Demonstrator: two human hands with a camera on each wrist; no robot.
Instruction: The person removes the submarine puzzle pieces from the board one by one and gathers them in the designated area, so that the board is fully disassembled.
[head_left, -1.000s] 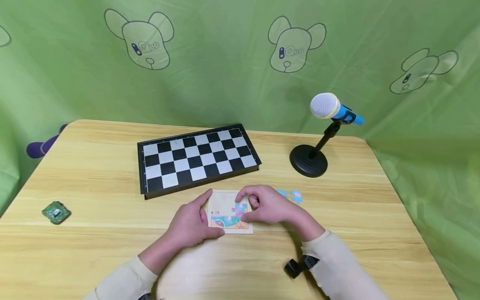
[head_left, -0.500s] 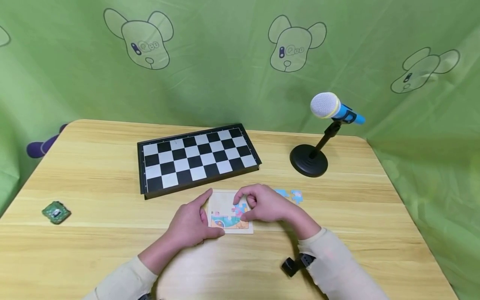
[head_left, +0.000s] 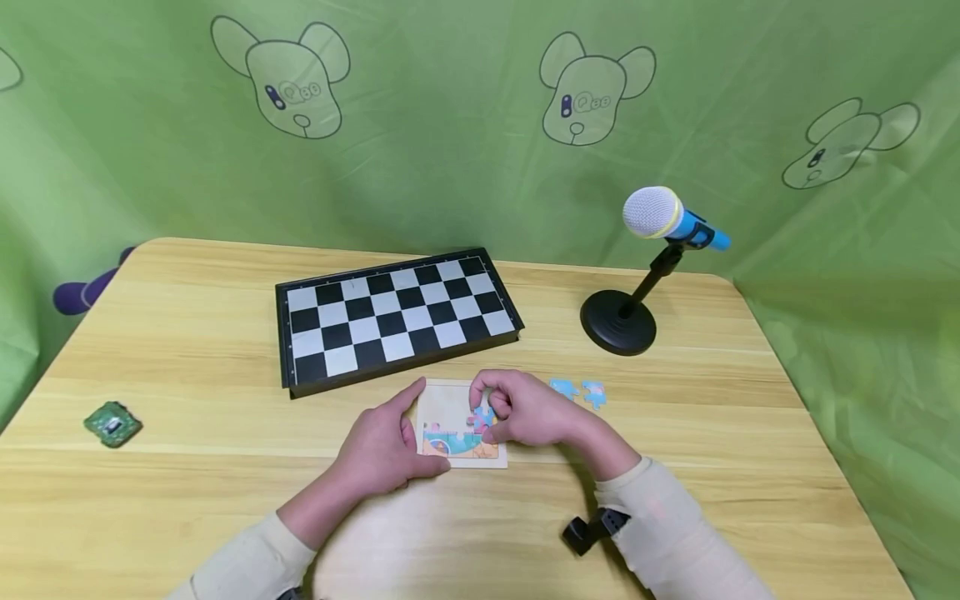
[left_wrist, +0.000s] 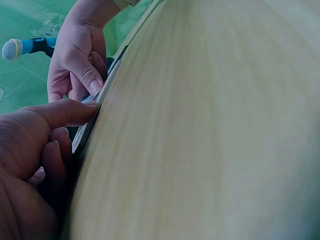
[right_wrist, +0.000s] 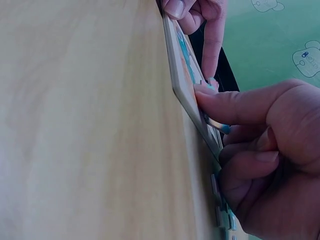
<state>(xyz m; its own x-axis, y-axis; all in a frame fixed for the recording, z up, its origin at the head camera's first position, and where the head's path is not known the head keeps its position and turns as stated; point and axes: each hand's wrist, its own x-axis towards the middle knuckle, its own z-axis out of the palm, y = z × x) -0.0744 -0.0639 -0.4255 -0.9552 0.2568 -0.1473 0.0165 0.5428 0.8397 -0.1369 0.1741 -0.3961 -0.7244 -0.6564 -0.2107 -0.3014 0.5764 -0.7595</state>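
The fingers of the right hand (head_left: 528, 408) were curled, thumb and forefinger pinching a blue and pink puzzle piece (head_left: 483, 417) at the right side of the puzzle tray (head_left: 446, 404), while those of the left hand (head_left: 378, 446) gripped its left side, thumb at the near edge and forefinger by the far corner. The wooden surface (head_left: 165, 500) carried it all; behind the tray lay the checkered board (head_left: 397, 317), with the microphone (head_left: 652, 212) on its stand (head_left: 618, 325) farther to the right. We found the tray near the middle of the surface, its near strip filled with joined pieces (head_left: 461, 443) and much of its far part bare. We judged that the step in hand was fitting the pinched piece against that strip; the next move, as we read it, called for lining up its tabs and pressing it flat while the left hand steadied the tray. Two loose pieces (head_left: 595, 394) lay just beyond the right hand. That hand hid the tray's right edge, the left wrist view met the tray nearly edge-on, and whether the piece's tabs were locked in we could not tell.
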